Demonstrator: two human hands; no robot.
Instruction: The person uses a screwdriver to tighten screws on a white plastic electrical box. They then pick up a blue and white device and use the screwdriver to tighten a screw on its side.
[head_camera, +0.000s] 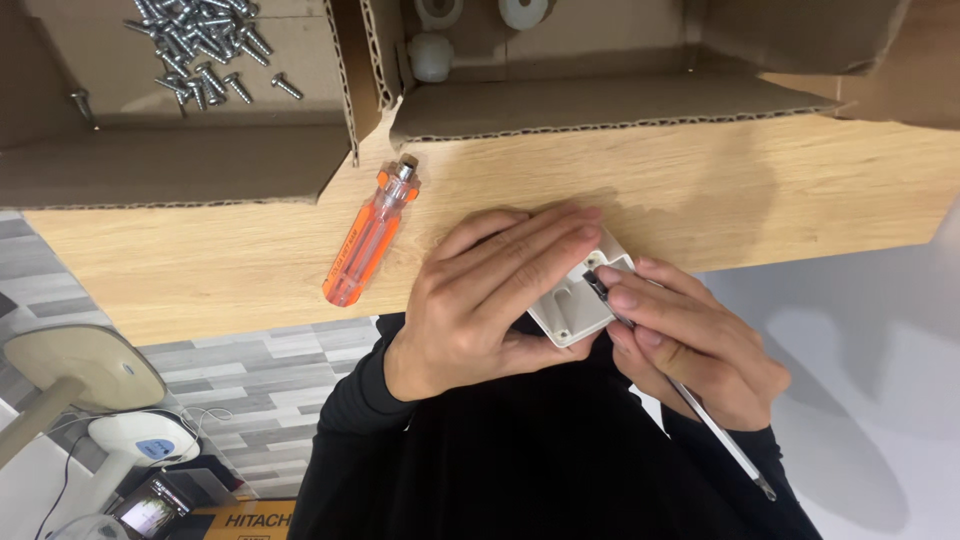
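Housing (572, 300), a small white plastic piece, sits at the desk's (700, 190) near edge, clamped by our left hand (480, 300). Our right hand (690, 345) pinches a thin shaft (715, 430) into it; a slip could jab our fingers.

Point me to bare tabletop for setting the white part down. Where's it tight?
Free: wooden table right of the hands, below the cardboard box flap; also the strip left of the orange screwdriver. Tight: between screwdriver and left hand. Left and right hand crowd the white plastic part at the table's near edge.
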